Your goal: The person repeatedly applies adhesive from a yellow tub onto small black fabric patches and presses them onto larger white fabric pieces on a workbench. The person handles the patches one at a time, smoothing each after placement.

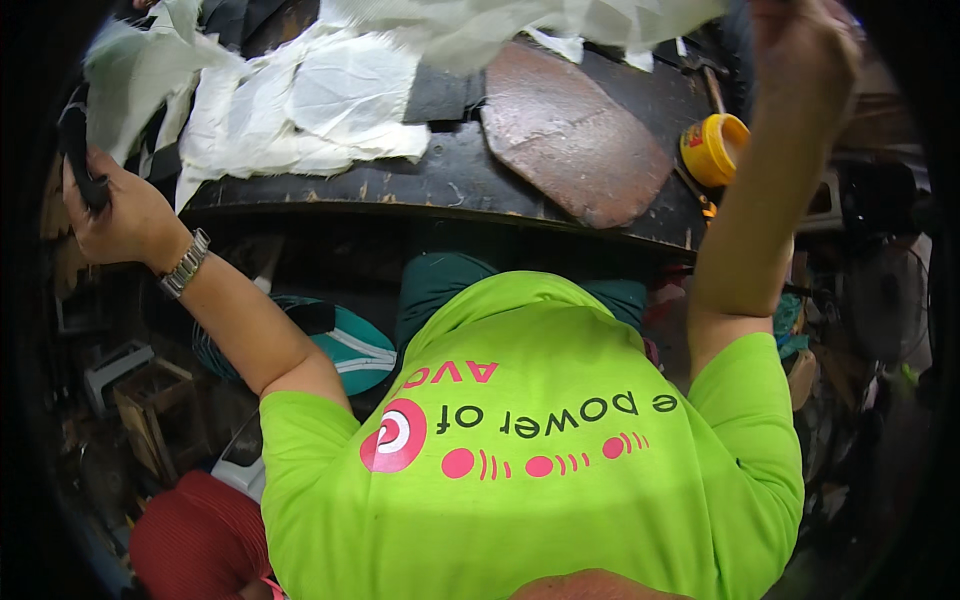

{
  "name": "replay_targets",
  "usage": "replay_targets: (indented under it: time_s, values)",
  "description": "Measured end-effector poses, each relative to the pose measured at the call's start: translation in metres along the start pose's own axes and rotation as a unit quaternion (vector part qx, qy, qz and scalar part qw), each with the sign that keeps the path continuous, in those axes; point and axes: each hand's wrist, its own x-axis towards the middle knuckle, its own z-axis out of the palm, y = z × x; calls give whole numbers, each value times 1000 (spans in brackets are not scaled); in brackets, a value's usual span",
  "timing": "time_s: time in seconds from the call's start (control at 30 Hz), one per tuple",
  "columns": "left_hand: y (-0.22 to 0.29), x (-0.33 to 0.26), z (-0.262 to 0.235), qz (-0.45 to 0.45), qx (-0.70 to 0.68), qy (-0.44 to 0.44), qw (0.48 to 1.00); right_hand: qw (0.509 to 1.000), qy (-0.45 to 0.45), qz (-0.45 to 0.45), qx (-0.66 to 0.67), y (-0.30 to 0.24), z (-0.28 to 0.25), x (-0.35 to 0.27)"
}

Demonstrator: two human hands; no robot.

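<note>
Dark workbench [440, 185], left hand [115, 215] gripping black strap [78, 150]

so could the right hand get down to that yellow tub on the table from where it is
Probably yes: the right hand is raised above the table, and the open yellow tub sits just beside that forearm near the edge, with nothing covering it.

white cloth [330, 100] crumpled, matt | table [440, 180] worn, perhaps wood | tub [712, 148] glossy plastic
</note>
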Motion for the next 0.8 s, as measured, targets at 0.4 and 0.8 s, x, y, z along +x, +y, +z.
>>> replay_targets:
  time_s: [0.4, 0.8]
  values:
    - [36, -139, 17, -53, -189, -486, 852, 874, 177, 445, -84, 20, -29, -215]
    - [257, -191, -30, 167, -344, -601, 702, 835, 74, 507, -201, -11, -20, -222]
